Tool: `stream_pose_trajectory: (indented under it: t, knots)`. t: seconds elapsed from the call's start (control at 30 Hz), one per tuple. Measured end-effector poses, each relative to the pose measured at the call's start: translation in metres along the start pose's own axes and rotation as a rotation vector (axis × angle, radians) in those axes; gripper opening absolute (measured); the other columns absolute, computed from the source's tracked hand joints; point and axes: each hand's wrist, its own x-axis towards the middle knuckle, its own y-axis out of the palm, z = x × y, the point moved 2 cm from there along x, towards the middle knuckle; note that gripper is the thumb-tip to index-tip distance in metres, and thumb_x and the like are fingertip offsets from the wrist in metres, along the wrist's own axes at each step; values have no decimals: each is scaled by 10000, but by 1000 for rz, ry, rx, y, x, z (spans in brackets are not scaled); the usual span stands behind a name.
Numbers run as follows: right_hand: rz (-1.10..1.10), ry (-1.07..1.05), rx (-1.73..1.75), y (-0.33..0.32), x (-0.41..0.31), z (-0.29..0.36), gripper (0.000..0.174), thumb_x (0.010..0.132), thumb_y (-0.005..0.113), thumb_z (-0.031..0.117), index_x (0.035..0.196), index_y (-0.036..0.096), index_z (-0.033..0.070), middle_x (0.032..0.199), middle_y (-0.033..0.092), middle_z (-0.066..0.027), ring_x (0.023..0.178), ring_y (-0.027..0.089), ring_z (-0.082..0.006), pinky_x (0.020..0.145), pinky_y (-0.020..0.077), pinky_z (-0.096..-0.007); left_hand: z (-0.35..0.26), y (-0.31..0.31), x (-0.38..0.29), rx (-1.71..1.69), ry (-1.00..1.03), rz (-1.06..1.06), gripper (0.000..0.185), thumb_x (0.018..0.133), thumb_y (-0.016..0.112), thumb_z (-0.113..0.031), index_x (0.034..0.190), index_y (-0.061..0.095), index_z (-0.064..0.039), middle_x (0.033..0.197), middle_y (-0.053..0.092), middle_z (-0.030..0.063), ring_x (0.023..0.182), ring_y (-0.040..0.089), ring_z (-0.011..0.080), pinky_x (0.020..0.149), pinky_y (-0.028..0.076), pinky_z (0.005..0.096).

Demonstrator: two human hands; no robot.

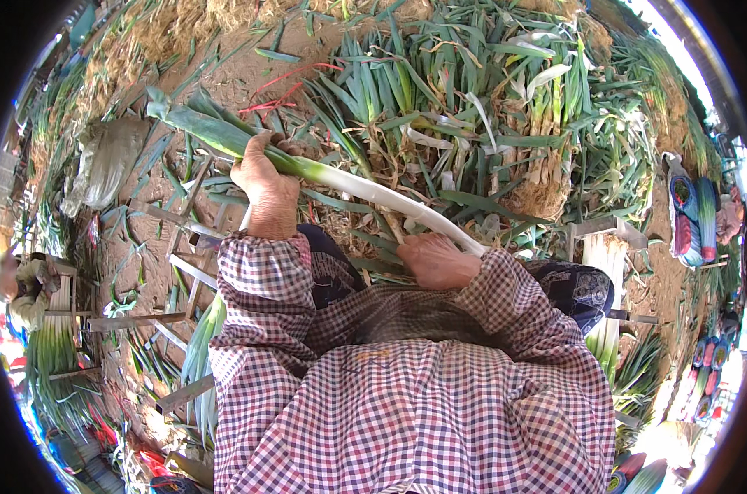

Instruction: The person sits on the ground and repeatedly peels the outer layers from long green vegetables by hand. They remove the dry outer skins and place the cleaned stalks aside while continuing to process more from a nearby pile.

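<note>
My left hand [268, 179] grips a long leek [385, 194] around its green upper part, with the cut leaf ends pointing to the upper left. The leek's bare white shaft slopes down to the right and passes beside my right wrist. Curled into a fist, my right hand [438, 262] is in front of my lap, just below the shaft. A thin brownish strip [390, 221] meets its fingers; whether they hold it cannot be told. The shaft's lower end disappears near my right sleeve [503, 284].
A heap of leeks [447, 105] with dry outer leaves lies ahead. Metal frames [194, 241] stand at my left, and another frame [614, 231] holds white leeks at right. Red ties [277, 102] and leaf scraps litter the soil. Another person [30, 284] is at far left.
</note>
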Motion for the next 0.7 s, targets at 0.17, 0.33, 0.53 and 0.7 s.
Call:
stream_pose_trajectory:
  t: [0.17, 0.33, 0.53, 0.7]
  knots:
    - [72, -67, -189, 113, -53, -134, 273, 845, 571, 247, 932, 625, -6, 985, 584, -122, 916, 582, -258, 789, 496, -384, -35, -17, 30, -40, 117, -70, 117, 773, 576, 14, 848, 489, 37, 705, 530, 94, 553, 527, 186, 507, 472, 303]
    - [83, 807, 427, 129, -118, -221, 291, 842, 571, 219, 995, 614, -24, 893, 643, -173, 777, 619, -290, 703, 492, -382, -62, -64, 35, -54, 157, -147, 86, 818, 518, -38, 832, 484, 40, 705, 477, 76, 566, 474, 180, 530, 444, 310]
    - [-792, 134, 616, 39, -52, -182, 270, 886, 541, 185, 1008, 596, -50, 823, 639, -133, 681, 642, -234, 570, 517, -370, -62, -43, 32, -187, 20, 93, 95, 848, 499, -37, 871, 477, 52, 783, 478, 92, 636, 453, 167, 601, 444, 311]
    - [-186, -424, 1836, -55, -7, -89, 533, 921, 546, 174, 1365, 339, -34, 1304, 490, -158, 1029, 616, -219, 809, 557, -347, -93, -77, 44, -513, -175, 345, 85, 862, 490, -29, 866, 464, 51, 757, 492, 108, 621, 469, 171, 600, 443, 304]
